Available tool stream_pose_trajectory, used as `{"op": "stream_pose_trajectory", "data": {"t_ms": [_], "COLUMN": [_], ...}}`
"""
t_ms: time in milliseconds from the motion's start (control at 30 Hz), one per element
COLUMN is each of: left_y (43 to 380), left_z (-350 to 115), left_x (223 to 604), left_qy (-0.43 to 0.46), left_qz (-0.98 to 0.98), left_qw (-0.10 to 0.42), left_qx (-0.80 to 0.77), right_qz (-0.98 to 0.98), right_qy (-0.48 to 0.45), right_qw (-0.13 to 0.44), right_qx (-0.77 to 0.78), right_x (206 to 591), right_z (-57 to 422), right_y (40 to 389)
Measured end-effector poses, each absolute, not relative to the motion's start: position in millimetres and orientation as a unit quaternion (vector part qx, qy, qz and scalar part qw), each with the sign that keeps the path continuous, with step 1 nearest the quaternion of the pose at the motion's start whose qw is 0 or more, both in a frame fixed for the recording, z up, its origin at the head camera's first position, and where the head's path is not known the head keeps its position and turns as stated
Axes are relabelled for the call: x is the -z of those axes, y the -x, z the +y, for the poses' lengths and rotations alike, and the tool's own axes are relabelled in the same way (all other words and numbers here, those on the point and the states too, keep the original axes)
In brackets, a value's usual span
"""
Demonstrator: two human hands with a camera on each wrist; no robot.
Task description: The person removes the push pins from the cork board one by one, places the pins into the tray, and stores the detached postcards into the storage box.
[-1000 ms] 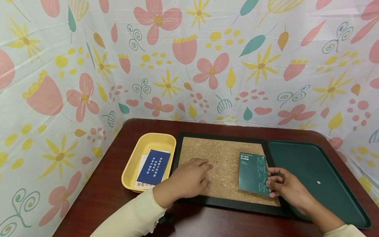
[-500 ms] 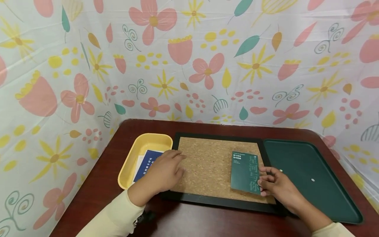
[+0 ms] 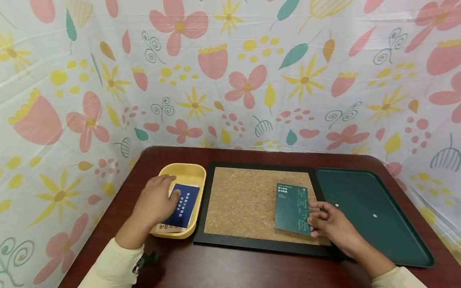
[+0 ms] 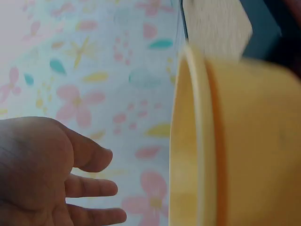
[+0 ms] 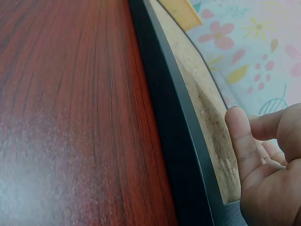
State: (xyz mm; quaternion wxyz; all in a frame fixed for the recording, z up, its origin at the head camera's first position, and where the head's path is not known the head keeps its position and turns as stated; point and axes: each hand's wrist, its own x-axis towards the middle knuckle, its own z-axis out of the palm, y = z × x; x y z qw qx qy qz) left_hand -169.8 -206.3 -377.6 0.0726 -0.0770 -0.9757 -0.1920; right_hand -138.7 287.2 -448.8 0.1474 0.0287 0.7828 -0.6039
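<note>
My right hand [image 3: 333, 226] pinches a dark green card [image 3: 289, 208] with pale lettering by its right edge, above the right part of a cork board [image 3: 241, 200] in a black frame. My left hand [image 3: 151, 204] is over the left side of a yellow plastic tub [image 3: 191, 169], fingers loosely extended. Inside the tub, a blue card [image 3: 189, 200] with white writing lies on paler cards; the hand partly covers them. The left wrist view shows this hand [image 4: 42, 174] with nothing between thumb and fingers, beside the tub's wall [image 4: 254, 141].
A dark green tray [image 3: 360, 188] lies right of the board, bearing two small white round pieces [image 3: 375, 216]. Everything stands on a reddish-brown table [image 3: 266, 268]. A flower-printed cloth [image 3: 230, 80] hangs behind and at the left.
My left hand has moved left from the cork board to over the yellow tub. The right hand still holds the green card above the board. The head view has shifted slightly.
</note>
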Motion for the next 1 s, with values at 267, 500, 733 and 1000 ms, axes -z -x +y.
{"op": "stream_pose_trajectory", "data": {"t_ms": [267, 500, 733, 1000], "left_y": [174.6, 174.7, 177.7, 179.7], "left_z": [-240.9, -249.5, -251.8, -254.4], "left_x": [389.7, 396.3, 397.8, 396.3], "left_qy": [-0.029, -0.052, -0.066, -0.075], "left_qz": [-0.979, -0.981, -0.979, -0.977], "left_qw": [0.013, -0.011, -0.019, -0.028], "left_qx": [0.201, 0.186, 0.190, 0.199], "right_qz": [0.776, 0.769, 0.771, 0.769], "right_qy": [-0.025, -0.020, -0.012, -0.002], "right_qw": [0.143, 0.133, 0.123, 0.122], "right_qx": [0.614, 0.624, 0.625, 0.627], "right_x": [447.1, 446.5, 446.4, 445.7], "right_z": [279.9, 273.3, 268.2, 259.6], "right_y": [139.4, 141.4, 142.8, 144.2]}}
